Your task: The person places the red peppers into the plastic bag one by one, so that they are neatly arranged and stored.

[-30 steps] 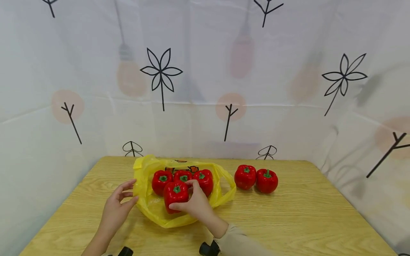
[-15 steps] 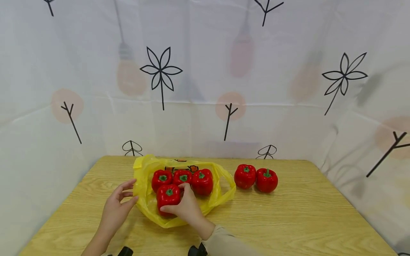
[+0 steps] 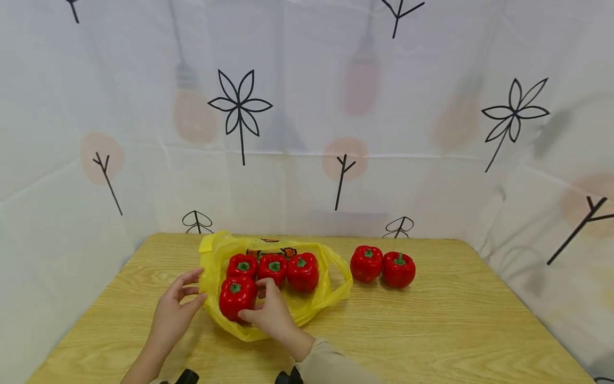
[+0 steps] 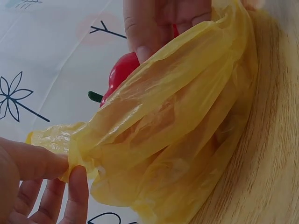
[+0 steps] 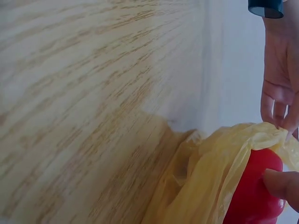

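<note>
A yellow plastic bag (image 3: pixel 230 332) lies spread open on the table, its mouth toward me. My left hand (image 3: pixel 175 306) pinches its left rim between thumb and fingers; the left wrist view shows the pinched film (image 4: pixel 81 151) closely. Inside the bag, at the front left, sits a red bell pepper (image 3: pixel 235 301) with a green stem. My right hand (image 3: pixel 273 314) holds this pepper from its right side, the thumb on its front. In the right wrist view that thumb presses the red skin (image 5: pixel 254 191). Behind it are three more red peppers (image 3: pixel 303 273) in a row.
Two red bell peppers (image 3: pixel 366 264) stand side by side on the wooden table (image 3: pixel 431 330), right of the bag. A patterned white cloth (image 3: pixel 297 197) hangs behind the table's back edge.
My right hand and the front pepper have shifted left inside the bag, ending in front of the leftmost pepper. The left hand has stayed on the bag's rim.
</note>
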Tool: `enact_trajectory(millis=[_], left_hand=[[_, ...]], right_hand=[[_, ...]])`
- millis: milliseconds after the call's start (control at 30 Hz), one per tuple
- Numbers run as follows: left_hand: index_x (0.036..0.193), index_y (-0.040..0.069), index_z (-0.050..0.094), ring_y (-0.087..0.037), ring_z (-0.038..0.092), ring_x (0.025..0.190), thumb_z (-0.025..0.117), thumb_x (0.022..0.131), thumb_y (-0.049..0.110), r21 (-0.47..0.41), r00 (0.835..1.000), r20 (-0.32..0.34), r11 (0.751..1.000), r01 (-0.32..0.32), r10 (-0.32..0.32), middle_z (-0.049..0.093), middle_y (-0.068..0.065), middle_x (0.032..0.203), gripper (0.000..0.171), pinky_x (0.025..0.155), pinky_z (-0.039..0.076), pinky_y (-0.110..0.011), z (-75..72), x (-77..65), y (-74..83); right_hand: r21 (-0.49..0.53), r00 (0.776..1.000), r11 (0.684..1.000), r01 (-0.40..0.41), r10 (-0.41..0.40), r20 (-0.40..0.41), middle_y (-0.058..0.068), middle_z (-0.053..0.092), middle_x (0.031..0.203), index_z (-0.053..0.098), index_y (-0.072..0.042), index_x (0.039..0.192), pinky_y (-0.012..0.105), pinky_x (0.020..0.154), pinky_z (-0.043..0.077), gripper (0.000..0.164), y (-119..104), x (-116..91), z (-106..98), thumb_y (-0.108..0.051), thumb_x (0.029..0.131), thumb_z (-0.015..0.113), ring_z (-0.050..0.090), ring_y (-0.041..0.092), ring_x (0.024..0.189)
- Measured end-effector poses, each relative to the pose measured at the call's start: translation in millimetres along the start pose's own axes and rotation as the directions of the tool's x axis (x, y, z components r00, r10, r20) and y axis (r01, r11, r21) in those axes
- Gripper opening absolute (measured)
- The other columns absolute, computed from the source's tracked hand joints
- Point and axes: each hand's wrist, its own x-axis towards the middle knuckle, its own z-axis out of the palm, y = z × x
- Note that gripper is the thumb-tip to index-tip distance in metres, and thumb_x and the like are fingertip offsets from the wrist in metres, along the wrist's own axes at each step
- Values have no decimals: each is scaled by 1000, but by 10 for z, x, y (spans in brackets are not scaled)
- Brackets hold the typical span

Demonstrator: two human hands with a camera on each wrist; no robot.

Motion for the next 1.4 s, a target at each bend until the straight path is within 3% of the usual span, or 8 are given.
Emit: enact_trajectory(millis=[333,600,900,1067,1400], left_hand=[[129,8,52,-7,53,89,66,85,1,3,1000,5,1000,26,-26,52,-12,119,47,69,51,-20,0,11,9],[129,9,52,-4,52,90,66,86,2,10,1000,2,999,30,-30,52,-11,119,46,69,51,-20,-16,1,8],[129,7,52,-4,53,89,65,85,0,10,1000,-4,1000,26,-26,52,-12,118,46,69,51,-19,-13,-5,15],[129,7,52,-4,53,88,65,85,-1,11,1000,-4,1000,8,-8,52,-12,118,46,68,51,-20,-16,-7,6],[129,7,52,-3,53,88,65,85,-1,18,1000,-4,1000,-2,2,52,-11,117,47,67,51,-20,-18,-8,8]], right_hand=[[54,1000,998,-16,15,17,12,46,101,41,-5,120,31,68,54,61,39,-1,0,-4,72,79,57,21,84],[70,1000,998,-7,6,11,14,46,105,42,-6,120,32,70,52,61,-1,-78,-68,-7,72,80,55,23,88],[153,999,988,29,-33,22,13,48,108,46,-5,119,33,69,53,55,-67,-202,-170,-5,74,78,55,25,92],[202,998,978,56,-57,2,12,50,108,48,-7,118,36,71,53,52,-106,-266,-232,-2,75,76,55,30,95],[220,995,970,101,-92,-49,8,53,107,52,-6,115,34,72,53,47,-136,-363,-436,-7,75,78,56,29,94]])
